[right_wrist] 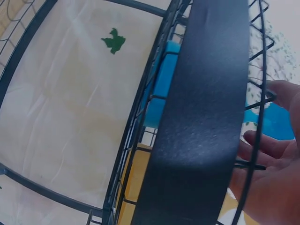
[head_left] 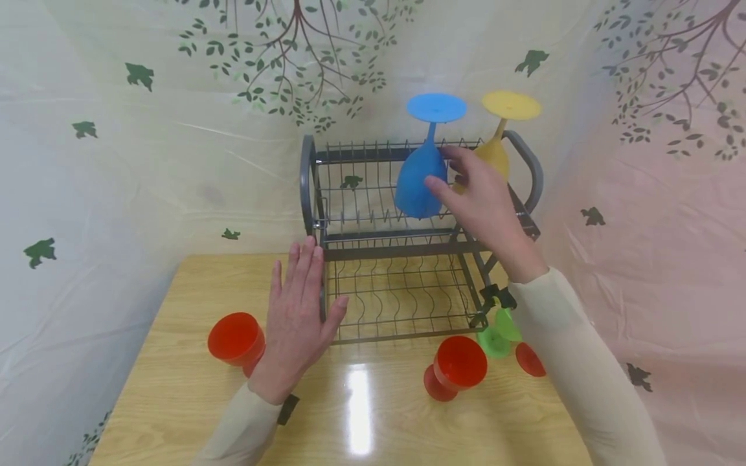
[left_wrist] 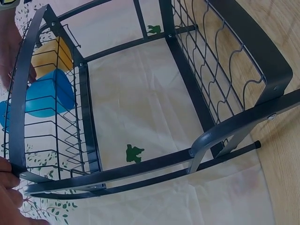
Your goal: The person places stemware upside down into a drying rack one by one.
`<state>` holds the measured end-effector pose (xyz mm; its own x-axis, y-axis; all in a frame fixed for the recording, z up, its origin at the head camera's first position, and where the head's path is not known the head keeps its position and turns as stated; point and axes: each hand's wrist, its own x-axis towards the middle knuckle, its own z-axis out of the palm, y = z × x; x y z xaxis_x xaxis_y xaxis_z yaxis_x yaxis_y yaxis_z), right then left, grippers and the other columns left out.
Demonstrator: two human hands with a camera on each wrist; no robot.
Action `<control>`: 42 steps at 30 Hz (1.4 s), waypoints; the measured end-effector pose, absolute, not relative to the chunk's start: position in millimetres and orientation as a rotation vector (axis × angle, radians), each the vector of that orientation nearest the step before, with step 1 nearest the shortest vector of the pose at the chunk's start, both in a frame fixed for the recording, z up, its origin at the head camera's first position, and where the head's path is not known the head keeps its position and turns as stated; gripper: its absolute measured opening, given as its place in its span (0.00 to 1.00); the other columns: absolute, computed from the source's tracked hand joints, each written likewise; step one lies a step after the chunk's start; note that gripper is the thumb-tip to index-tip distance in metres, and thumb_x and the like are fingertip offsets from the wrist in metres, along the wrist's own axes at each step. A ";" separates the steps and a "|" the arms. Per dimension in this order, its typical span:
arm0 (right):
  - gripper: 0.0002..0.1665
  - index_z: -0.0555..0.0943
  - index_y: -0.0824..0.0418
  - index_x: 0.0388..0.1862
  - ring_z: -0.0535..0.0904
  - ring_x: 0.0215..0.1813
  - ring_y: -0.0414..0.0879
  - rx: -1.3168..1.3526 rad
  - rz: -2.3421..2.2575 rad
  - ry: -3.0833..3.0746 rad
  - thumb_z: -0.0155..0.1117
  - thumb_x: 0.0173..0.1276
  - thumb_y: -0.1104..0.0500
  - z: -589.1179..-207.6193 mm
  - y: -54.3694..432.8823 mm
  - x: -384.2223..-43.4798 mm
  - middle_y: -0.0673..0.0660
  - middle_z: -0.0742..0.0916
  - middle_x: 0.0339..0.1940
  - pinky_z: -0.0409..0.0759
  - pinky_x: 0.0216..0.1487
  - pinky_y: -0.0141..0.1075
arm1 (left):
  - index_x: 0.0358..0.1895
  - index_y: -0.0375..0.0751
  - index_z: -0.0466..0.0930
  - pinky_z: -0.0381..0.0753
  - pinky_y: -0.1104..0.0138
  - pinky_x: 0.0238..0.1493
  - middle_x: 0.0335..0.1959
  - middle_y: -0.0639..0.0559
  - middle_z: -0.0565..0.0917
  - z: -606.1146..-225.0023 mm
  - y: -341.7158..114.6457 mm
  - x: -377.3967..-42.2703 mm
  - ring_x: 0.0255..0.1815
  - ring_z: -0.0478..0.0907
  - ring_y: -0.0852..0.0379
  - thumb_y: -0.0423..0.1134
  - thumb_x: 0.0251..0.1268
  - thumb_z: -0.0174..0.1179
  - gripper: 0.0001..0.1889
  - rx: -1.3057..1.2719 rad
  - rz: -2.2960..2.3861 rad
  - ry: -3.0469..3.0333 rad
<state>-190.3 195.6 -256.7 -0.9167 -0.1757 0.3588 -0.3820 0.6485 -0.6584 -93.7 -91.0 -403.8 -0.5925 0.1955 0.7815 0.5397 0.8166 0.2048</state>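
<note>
My right hand (head_left: pixel 480 194) is at the blue plastic goblet (head_left: pixel 418 184), which stands upside down on the rack's upper tier. Its thumb lies over the bowl and its fingers curve along the bowl's right side. In the right wrist view, blue shows between thumb and fingers. Just behind the hand, a yellow goblet (head_left: pixel 510 105) is also upside down, its bowl partly hidden. My left hand (head_left: pixel 297 317) lies with straight fingers along the left front of the dark metal dish rack (head_left: pixel 384 251). The left wrist view shows its fingertips at the frame corner.
A red goblet (head_left: pixel 234 338) stands left of my left hand. Another red goblet (head_left: pixel 460 362) is in front of the rack. Beside the right forearm are a green goblet (head_left: pixel 495 343) and a partly hidden red piece (head_left: pixel 530 360). The wooden table (head_left: pixel 384 427) meets patterned curtains behind.
</note>
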 end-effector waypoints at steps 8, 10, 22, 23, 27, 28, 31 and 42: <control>0.39 0.70 0.56 0.77 0.74 0.73 0.52 0.367 1.176 -2.493 0.63 0.75 0.40 -261.5 197.9 -169.2 0.53 0.76 0.75 0.73 0.73 0.49 | 0.78 0.28 0.61 0.48 0.43 0.81 0.83 0.41 0.58 -404.8 -88.6 -92.5 0.84 0.51 0.41 0.62 0.82 0.35 0.40 -0.526 -0.557 -2.202; 0.38 0.71 0.55 0.77 0.74 0.73 0.49 0.358 1.185 -2.460 0.63 0.75 0.39 -263.5 198.1 -165.0 0.52 0.78 0.74 0.72 0.73 0.47 | 0.77 0.28 0.61 0.48 0.43 0.81 0.83 0.41 0.58 -405.0 -87.9 -92.3 0.84 0.50 0.42 0.62 0.82 0.35 0.40 -0.526 -0.558 -2.196; 0.30 0.76 0.52 0.73 0.75 0.70 0.43 0.359 1.232 -2.268 0.65 0.75 0.47 -270.5 195.5 -133.7 0.46 0.81 0.70 0.73 0.71 0.44 | 0.79 0.30 0.58 0.47 0.43 0.81 0.83 0.40 0.58 -405.7 -86.8 -91.6 0.84 0.49 0.42 0.60 0.83 0.36 0.39 -0.529 -0.576 -2.158; 0.30 0.76 0.51 0.73 0.75 0.70 0.43 0.356 1.244 -2.255 0.65 0.75 0.47 -271.2 195.7 -131.1 0.46 0.81 0.70 0.73 0.71 0.43 | 0.79 0.30 0.58 0.47 0.43 0.81 0.83 0.40 0.58 -405.6 -86.9 -91.5 0.84 0.49 0.42 0.60 0.83 0.36 0.39 -0.531 -0.581 -2.158; 0.28 0.77 0.53 0.72 0.75 0.70 0.42 0.379 1.282 -2.187 0.65 0.75 0.53 -275.0 195.7 -122.0 0.47 0.82 0.69 0.73 0.70 0.36 | 0.80 0.30 0.57 0.47 0.43 0.81 0.83 0.40 0.57 -405.3 -87.7 -91.3 0.85 0.47 0.43 0.60 0.83 0.36 0.39 -0.536 -0.597 -2.166; 0.27 0.77 0.55 0.71 0.76 0.69 0.43 0.385 1.291 -2.169 0.66 0.75 0.54 -276.1 195.6 -120.2 0.48 0.82 0.68 0.74 0.70 0.35 | 0.80 0.30 0.57 0.47 0.43 0.81 0.83 0.40 0.57 -405.3 -87.9 -91.6 0.85 0.47 0.43 0.60 0.83 0.36 0.39 -0.538 -0.599 -2.168; 0.27 0.78 0.56 0.71 0.76 0.69 0.45 0.395 1.318 -2.130 0.65 0.75 0.57 -280.1 194.9 -114.2 0.51 0.82 0.68 0.74 0.70 0.35 | 0.80 0.31 0.56 0.46 0.43 0.82 0.83 0.40 0.56 -405.0 -89.0 -92.4 0.85 0.46 0.43 0.61 0.83 0.35 0.40 -0.540 -0.603 -2.186; 0.25 0.78 0.60 0.69 0.78 0.68 0.47 0.352 1.412 -2.038 0.64 0.75 0.60 -295.4 188.7 -94.8 0.52 0.83 0.67 0.76 0.69 0.36 | 0.81 0.31 0.55 0.46 0.42 0.81 0.83 0.39 0.55 -404.0 -91.6 -94.8 0.85 0.45 0.42 0.62 0.82 0.36 0.40 -0.549 -0.618 -2.181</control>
<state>-94.8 188.7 -295.4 -0.7682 0.1288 0.6271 -0.5418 0.3911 -0.7440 -94.8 -91.6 -404.0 -0.5968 0.1799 0.7820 0.5636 0.7877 0.2489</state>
